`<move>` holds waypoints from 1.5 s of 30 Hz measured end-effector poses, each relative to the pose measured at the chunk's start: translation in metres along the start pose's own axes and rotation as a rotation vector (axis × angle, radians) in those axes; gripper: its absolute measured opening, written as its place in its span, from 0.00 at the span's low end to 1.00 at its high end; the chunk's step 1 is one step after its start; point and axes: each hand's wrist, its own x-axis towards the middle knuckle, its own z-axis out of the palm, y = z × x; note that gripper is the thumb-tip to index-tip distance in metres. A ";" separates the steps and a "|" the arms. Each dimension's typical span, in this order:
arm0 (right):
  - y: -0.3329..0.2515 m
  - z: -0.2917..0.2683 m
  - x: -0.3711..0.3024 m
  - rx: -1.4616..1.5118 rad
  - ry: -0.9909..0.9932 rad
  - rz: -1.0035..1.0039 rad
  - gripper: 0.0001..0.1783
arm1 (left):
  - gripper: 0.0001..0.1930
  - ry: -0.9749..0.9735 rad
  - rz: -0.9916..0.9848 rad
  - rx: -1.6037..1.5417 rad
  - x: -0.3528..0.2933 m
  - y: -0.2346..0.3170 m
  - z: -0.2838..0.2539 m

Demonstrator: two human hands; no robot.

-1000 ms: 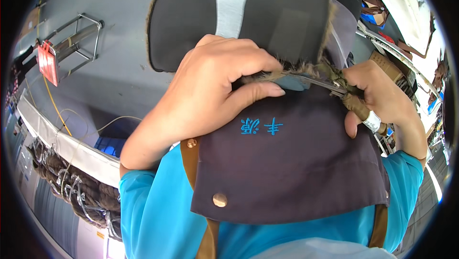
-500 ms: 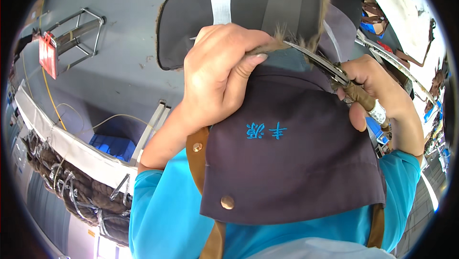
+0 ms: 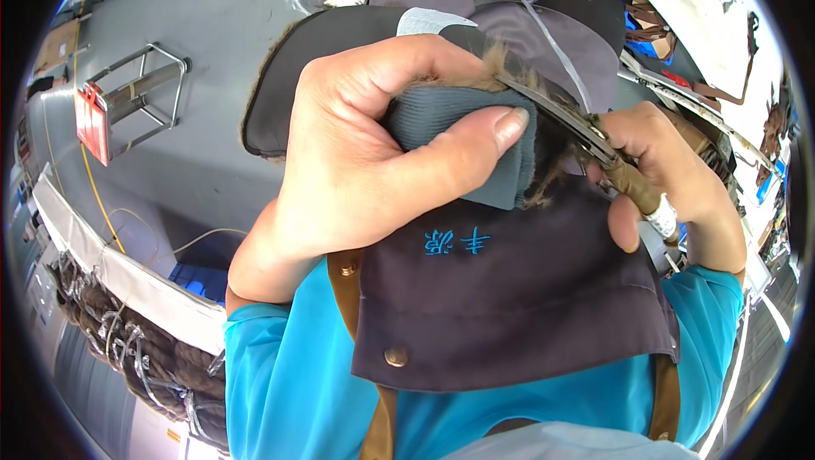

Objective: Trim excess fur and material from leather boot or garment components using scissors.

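Head view: L hand [image 3: 365, 133] clamps fur-edged dark piece [image 3: 276, 91], thumb on its ribbed blue-grey cloth [image 3: 433, 120], in front of apron [image 3: 509, 299]. R hand [image 3: 658, 154] grips wrapped-handle scissors [image 3: 581, 127], tips nr fur tuft [image 3: 497, 54]. Step: prob. trimming fur. Next needs steady L hold, tips clear of fingers. Piece: matte panel, pale strip [image 3: 429, 20], fuzzy brown rim.

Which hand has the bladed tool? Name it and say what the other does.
The right hand: it grips the bladed tool by its brown-wrapped handle. The left hand instead holds ribbed grey-blue cloth, thumb laid across it.
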 end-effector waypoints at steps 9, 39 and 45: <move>-0.005 -0.004 0.005 -0.239 0.116 -0.052 0.22 | 0.09 -0.011 -0.080 -0.020 0.007 0.006 0.000; 0.000 -0.005 -0.002 -0.411 0.181 -0.004 0.11 | 0.09 -0.093 -0.121 -0.059 0.011 0.008 -0.003; -0.001 -0.005 -0.003 -0.434 0.194 -0.046 0.12 | 0.09 -0.126 -0.151 -0.022 0.012 0.011 -0.006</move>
